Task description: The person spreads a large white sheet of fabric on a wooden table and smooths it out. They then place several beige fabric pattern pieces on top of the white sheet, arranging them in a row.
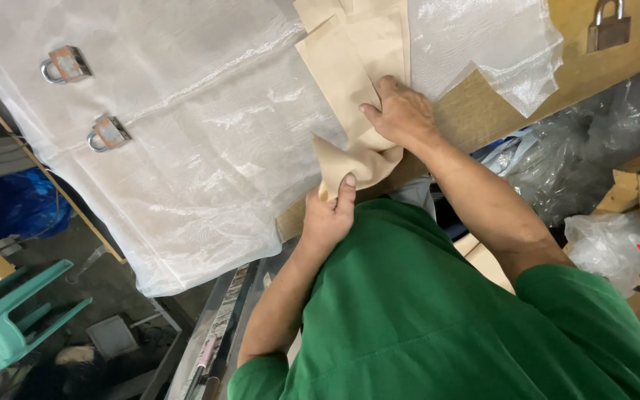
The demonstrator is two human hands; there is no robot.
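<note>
Head view, looking down over a green shirt (438, 326) at a wooden tabletop (483, 111).

Left hand (327, 218): gripping the near, loose end of a tan cloth piece (353, 81). Thumb is lying flat on top of the cloth, pointing away from the body; the other fingers are curling underneath, out of sight. The cloth is pinched between thumb and hidden fingers, and its end is bunching into soft folds just above the hand.

Right hand (403, 115): lying palm down on the same cloth, a little farther up the tabletop. Fingers (373, 112) are bent at the knuckles and held close together, tips pressing into the cloth. Cannot tell whether they are clamping a fold or only pinning it down.

The cloth is lying near the tabletop's front edge, stretching away from the body toward the top of the view, with more tan pieces stacked beneath it. It is resting partly on a wide sheet of clear plastic (187, 133) that is covering most of the tabletop and hanging over its edge.

Two padlocks (87, 100) are sitting on the plastic, well apart from the hands. A third padlock (607, 26) is lying on bare wood at the far right. A teal stool (9, 326) is standing on the floor.
</note>
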